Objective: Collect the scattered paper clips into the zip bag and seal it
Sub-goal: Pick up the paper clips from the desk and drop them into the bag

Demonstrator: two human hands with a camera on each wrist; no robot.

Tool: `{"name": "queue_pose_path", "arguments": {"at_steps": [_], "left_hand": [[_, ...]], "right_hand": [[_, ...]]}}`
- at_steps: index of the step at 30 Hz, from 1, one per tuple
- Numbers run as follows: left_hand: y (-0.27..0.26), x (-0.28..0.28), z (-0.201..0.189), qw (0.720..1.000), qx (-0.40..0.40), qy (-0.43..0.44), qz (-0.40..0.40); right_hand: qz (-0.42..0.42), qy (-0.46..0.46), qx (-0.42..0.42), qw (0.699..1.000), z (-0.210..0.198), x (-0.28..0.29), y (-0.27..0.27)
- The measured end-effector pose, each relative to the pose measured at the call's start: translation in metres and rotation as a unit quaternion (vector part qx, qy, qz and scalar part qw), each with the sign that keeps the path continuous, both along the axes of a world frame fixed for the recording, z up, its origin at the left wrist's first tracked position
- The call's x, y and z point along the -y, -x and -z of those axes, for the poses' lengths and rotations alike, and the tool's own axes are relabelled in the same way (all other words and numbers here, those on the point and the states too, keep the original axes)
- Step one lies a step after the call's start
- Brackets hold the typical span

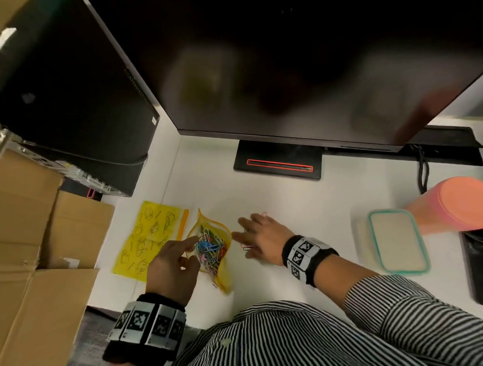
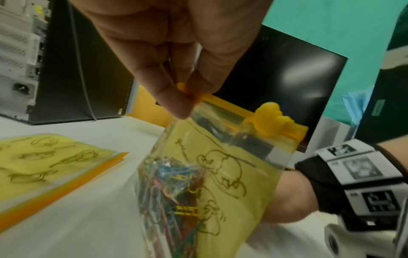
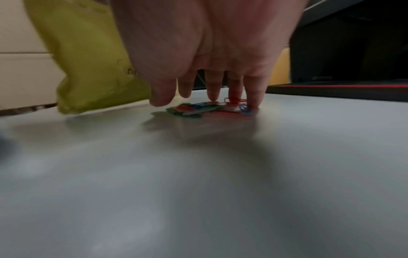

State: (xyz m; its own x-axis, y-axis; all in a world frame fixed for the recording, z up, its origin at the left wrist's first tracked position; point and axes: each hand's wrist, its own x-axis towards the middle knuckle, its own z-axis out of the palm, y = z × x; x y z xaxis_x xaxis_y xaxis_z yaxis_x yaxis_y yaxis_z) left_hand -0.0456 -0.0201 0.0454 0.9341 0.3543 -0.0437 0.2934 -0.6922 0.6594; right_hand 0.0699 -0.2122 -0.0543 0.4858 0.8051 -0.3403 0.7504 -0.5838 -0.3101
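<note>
While left hand (image 2: 167, 57) pinches the crinkly yellow zip bag (image 2: 212, 183) at frame centre, right hand (image 3: 212, 52) spreads straight fingers over thin wire paper clips (image 3: 198, 108).

Your head view is dim with soft overhead light; the glossy black monitor screen (image 1: 285, 58) carries smeared reflections, and edges bow outward. Your left-wrist view blurs the flat yellow printed sheet (image 2: 44, 157). Your right-wrist view is soft throughout; the fingers (image 3: 212, 87) shadow the white desk surface (image 3: 198, 174).
</note>
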Motion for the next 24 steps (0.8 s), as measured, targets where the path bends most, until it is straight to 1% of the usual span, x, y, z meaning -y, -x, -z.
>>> {"name": "queue_pose_path", "arguments": {"at_steps": [2,5,8,10,11,12,13,14,15,16,20,24], "left_hand": [[0.003,-0.002,0.001,1.0,-0.001,0.004,-0.005],[0.006,-0.002,0.001,1.0,-0.006,0.021,-0.012],[0.006,0.001,0.002,1.0,-0.005,0.028,0.0],[0.005,0.004,0.001,0.999,0.001,0.031,0.006],[0.005,0.005,0.001,0.999,0.004,0.037,0.006],[0.004,0.006,0.0,0.999,0.005,0.044,0.003],[0.002,0.007,-0.001,0.999,0.003,0.054,-0.002],[0.001,0.009,-0.001,0.998,0.0,0.064,-0.006],[-0.001,0.011,0.0,0.997,-0.004,0.072,-0.008],[-0.003,0.013,0.001,0.997,-0.007,0.077,-0.008],[-0.008,0.018,0.008,0.996,-0.026,0.089,-0.009],[-0.01,0.018,0.01,0.995,-0.024,0.091,-0.013]], "right_hand": [[-0.019,-0.011,0.012,1.0,0.003,0.002,0.004],[-0.026,-0.056,0.04,0.997,0.009,0.017,0.005],[-0.003,-0.083,0.047,0.995,0.009,0.038,0.0],[0.023,-0.096,0.043,0.994,0.001,0.048,-0.004],[0.048,-0.082,0.013,0.995,-0.004,0.051,-0.007],[0.065,-0.048,-0.036,0.996,-0.009,0.056,-0.008],[0.068,0.003,-0.084,0.994,-0.012,0.06,-0.008],[0.06,0.051,-0.104,0.991,-0.016,0.064,-0.008],[0.045,0.079,-0.097,0.991,-0.018,0.065,-0.007],[0.036,0.083,-0.081,0.993,-0.018,0.065,-0.007],[0.054,0.06,-0.053,0.995,-0.014,0.055,-0.003],[0.068,0.05,-0.032,0.996,-0.018,0.049,0.004]]}}
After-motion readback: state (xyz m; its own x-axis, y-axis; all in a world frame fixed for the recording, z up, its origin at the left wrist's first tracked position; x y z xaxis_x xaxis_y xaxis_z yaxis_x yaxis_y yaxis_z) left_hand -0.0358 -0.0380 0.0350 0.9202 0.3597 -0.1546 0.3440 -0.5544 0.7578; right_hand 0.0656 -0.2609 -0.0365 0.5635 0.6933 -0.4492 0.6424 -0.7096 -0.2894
